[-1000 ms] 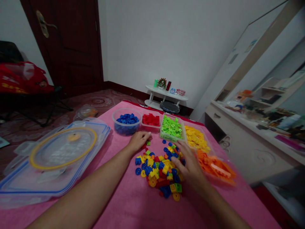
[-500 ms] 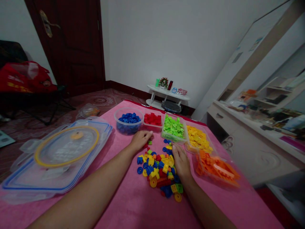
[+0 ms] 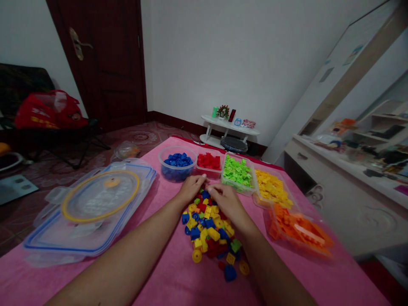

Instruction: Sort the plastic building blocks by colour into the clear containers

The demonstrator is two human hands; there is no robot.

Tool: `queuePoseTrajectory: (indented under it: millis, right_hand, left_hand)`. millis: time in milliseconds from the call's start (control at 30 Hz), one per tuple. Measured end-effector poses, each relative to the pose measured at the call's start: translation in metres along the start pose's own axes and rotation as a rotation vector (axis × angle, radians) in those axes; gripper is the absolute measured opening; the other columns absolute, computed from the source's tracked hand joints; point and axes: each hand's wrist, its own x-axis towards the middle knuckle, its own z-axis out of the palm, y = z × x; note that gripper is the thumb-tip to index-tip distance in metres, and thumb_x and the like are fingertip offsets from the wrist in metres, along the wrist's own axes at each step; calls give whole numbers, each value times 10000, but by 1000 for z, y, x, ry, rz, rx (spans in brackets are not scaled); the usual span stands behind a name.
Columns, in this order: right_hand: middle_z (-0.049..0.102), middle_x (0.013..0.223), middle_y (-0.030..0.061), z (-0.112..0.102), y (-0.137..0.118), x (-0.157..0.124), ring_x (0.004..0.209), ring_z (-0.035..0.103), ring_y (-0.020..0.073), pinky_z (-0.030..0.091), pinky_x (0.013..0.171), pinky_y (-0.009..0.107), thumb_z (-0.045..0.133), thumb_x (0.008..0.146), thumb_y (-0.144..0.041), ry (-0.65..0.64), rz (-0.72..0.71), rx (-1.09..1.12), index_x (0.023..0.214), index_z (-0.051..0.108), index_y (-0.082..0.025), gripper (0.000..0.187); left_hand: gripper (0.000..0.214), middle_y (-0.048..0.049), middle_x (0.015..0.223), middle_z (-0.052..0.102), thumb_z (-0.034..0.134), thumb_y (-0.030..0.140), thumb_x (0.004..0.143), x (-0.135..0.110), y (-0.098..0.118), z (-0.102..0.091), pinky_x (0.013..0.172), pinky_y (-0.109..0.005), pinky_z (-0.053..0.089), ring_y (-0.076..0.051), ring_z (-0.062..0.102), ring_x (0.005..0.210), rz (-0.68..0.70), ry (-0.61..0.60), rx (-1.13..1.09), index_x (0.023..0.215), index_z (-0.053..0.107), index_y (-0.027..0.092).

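Observation:
A mixed pile of toy building blocks (image 3: 208, 227), mostly yellow, blue and red with a little green, lies on the pink cloth between my forearms. My left hand (image 3: 192, 187) rests at the pile's far left, palm down, its thumb stretched toward the right hand. Its other fingers are partly hidden. Curved round the far right side of the pile is my right hand (image 3: 227, 205), fingers reaching left against the blocks. The two hands nearly meet beyond the heap, and neither has a block lifted.
Beyond the hands stand containers of blue blocks (image 3: 177, 163), red blocks (image 3: 208, 161), green blocks (image 3: 236, 172), yellow blocks (image 3: 272, 189) and orange blocks (image 3: 299, 229). Stacked clear lids (image 3: 92, 212) lie on the left. The cloth-covered table (image 3: 143, 280) stretches beneath everything.
My right hand has moved left, in toward my left hand, pushing blocks along. The far part of the pile is drawn closer together. The view has shifted slightly.

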Motion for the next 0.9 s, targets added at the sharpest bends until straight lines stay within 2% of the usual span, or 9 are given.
queuePoseTrajectory:
  millis: [100, 200, 333, 533, 600, 667, 733, 800, 900]
  right_hand:
    - [701, 979, 59, -16, 21, 0, 936, 606, 211, 436, 850, 317, 482, 811, -187, 149, 64, -305, 941, 705, -192, 258]
    - [686, 1027, 64, -22, 38, -7, 1034, 558, 222, 405, 897, 315, 487, 766, -96, 139, 57, -520, 995, 694, -211, 329]
    - [643, 1092, 76, -20, 44, -12, 1046, 545, 191, 405, 878, 270, 486, 766, -71, 43, -9, -524, 1082, 649, -200, 378]
    - [648, 1021, 54, -27, 36, -12, 969, 576, 185, 412, 820, 276, 531, 779, -160, 102, 65, -473, 1002, 671, -218, 270]
    - [664, 938, 37, -29, 31, -13, 880, 594, 178, 418, 748, 266, 568, 764, -206, 71, 69, -440, 961, 677, -221, 226]
    - [670, 853, 14, -29, 27, -14, 780, 599, 168, 404, 661, 250, 618, 720, -228, 2, 81, -428, 939, 673, -230, 225]
    - [670, 833, 5, -27, 26, -15, 756, 597, 166, 382, 631, 243, 646, 684, -218, -34, 91, -444, 945, 661, -232, 262]
    - [670, 847, 10, -24, 28, -16, 777, 595, 172, 371, 639, 244, 654, 668, -209, -37, 93, -463, 957, 648, -224, 289]
    - [668, 875, 19, -19, 31, -17, 796, 588, 171, 366, 647, 242, 646, 665, -195, -32, 83, -444, 970, 635, -215, 306]
  left_hand:
    - [594, -71, 821, 707, 304, 555, 878, 1, -2, 2, 708, -267, 459, -184, 637, 780, -14, -4, -10, 926, 709, 125]
    - [593, -66, 815, 704, 309, 565, 875, 1, -4, 3, 693, -261, 453, -180, 634, 775, -21, -12, -11, 908, 710, 129]
    - [570, -61, 845, 706, 342, 570, 863, 0, -4, 3, 707, -262, 452, -187, 632, 809, -11, -29, 10, 902, 709, 135]
    - [512, -66, 777, 691, 408, 540, 845, 0, 2, 2, 674, -253, 453, -180, 624, 750, 17, -35, -37, 793, 690, 116]
    - [509, -64, 712, 671, 417, 530, 844, -1, 5, -1, 635, -244, 443, -166, 605, 694, 27, -25, -58, 737, 678, 107]
    - [510, -56, 660, 649, 438, 533, 832, -2, 9, -4, 588, -236, 425, -149, 576, 637, 27, -85, -44, 690, 672, 103]
    - [468, -48, 667, 648, 508, 527, 795, -4, 11, -8, 566, -226, 414, -137, 559, 619, 37, -215, -26, 716, 686, 101]
    - [401, -47, 721, 663, 615, 488, 727, -4, 13, -13, 576, -220, 419, -135, 559, 637, 73, -343, 0, 805, 711, 107]
    - [404, -68, 849, 686, 705, 404, 655, -4, 15, -18, 655, -233, 451, -157, 585, 731, 132, -450, 26, 947, 719, 125]
